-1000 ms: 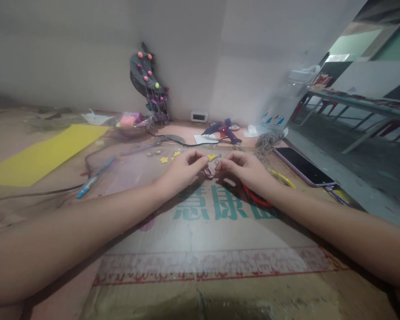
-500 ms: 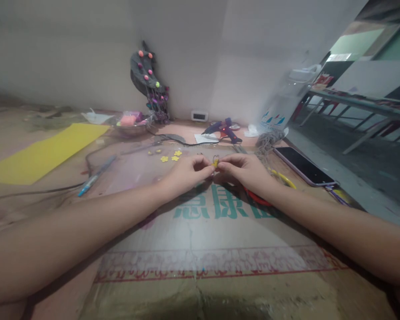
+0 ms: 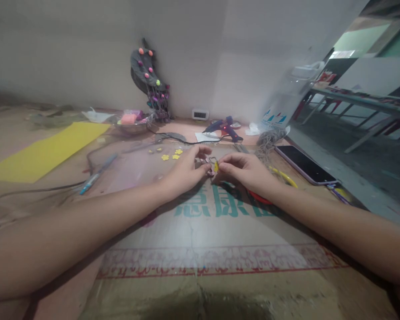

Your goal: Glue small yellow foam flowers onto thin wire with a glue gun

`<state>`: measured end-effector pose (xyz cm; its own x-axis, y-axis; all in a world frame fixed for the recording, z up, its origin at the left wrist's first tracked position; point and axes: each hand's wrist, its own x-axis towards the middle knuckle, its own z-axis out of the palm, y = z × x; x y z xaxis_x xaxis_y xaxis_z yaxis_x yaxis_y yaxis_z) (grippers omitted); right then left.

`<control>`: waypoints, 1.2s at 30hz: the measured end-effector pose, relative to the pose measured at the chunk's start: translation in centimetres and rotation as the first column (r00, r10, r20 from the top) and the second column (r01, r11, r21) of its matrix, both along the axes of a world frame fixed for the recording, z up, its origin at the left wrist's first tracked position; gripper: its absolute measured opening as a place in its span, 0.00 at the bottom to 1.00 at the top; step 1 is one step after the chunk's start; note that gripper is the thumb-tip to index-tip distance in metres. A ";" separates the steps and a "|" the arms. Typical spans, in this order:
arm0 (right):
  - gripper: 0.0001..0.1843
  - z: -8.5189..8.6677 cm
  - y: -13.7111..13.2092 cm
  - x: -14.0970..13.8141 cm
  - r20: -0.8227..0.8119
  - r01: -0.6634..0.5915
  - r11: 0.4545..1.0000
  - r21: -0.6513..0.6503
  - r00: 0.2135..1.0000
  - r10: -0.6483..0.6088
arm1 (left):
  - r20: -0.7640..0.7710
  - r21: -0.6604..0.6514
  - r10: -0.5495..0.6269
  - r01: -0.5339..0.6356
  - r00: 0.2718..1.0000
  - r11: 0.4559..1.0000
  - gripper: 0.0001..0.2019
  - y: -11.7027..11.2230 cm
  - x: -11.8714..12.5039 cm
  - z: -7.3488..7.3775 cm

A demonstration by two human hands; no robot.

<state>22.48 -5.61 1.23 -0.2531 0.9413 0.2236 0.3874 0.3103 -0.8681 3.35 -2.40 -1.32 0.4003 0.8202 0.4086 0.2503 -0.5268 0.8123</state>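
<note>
My left hand [image 3: 186,170] and my right hand [image 3: 245,171] meet over a flattened cardboard sheet [image 3: 200,231] with green printed characters. Both pinch a small wire piece with a yellow flower on it [image 3: 214,165], held between the fingertips just above the cardboard. Fingers of both hands are curled in a pinch. A few loose yellow flower cut-outs [image 3: 170,156] lie just behind my left hand.
A glue gun [image 3: 225,129] lies at the back near the wall socket. A phone [image 3: 303,164] and a bundle of twine [image 3: 268,140] sit right. A blue pen [image 3: 96,174], cables, yellow sheet [image 3: 43,151], a bowl of clay [image 3: 131,122] and a beaded ornament [image 3: 150,84] are left.
My hands closed in together on the small wire piece, then shifted slightly; the yellow flower now sits between the fingertips. The view rose a little.
</note>
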 end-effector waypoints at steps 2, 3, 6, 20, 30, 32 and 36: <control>0.12 0.0 -0.1 -0.1 0.005 -0.036 0.999 -0.026 0.999 0.036 | 0.015 0.043 -0.026 0.025 1.000 0.999 0.19 -0.1 0.0 0.2; 0.13 0.0 -0.2 -0.1 0.004 -0.049 0.998 -0.039 0.999 0.049 | 0.025 0.036 -0.059 0.058 0.998 0.998 0.20 -0.2 0.0 0.3; 0.14 -0.1 -0.2 0.0 -0.009 -0.085 0.995 -0.052 0.996 0.085 | 0.087 -0.090 -0.146 0.153 0.985 0.984 0.17 -0.3 0.1 0.5; 0.08 0.3 -0.2 -0.1 0.200 0.041 0.989 0.144 0.977 -0.069 | 0.017 -0.182 -0.039 0.041 0.999 0.982 0.10 -0.5 0.2 1.0; 0.09 0.4 0.1 -0.1 0.242 0.075 0.977 0.201 0.962 -0.124 | -0.086 -0.010 0.001 -0.001 0.996 1.000 0.11 -1.5 0.0 1.8; 0.10 0.4 0.1 -0.1 0.236 0.066 0.975 0.210 0.965 -0.116 | -0.115 -0.023 -0.008 0.006 0.993 1.000 0.12 -1.5 0.0 1.8; 0.10 0.4 0.0 -0.1 0.223 0.071 0.975 0.209 0.968 -0.118 | -0.148 -0.056 -0.011 0.003 0.989 0.998 0.11 -1.3 0.0 1.5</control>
<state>22.35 -5.65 1.66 -0.2327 0.9063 0.3528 0.6073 0.4188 -0.6752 3.38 -3.72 0.19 0.4592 0.8369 0.2979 0.3667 -0.4840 0.7945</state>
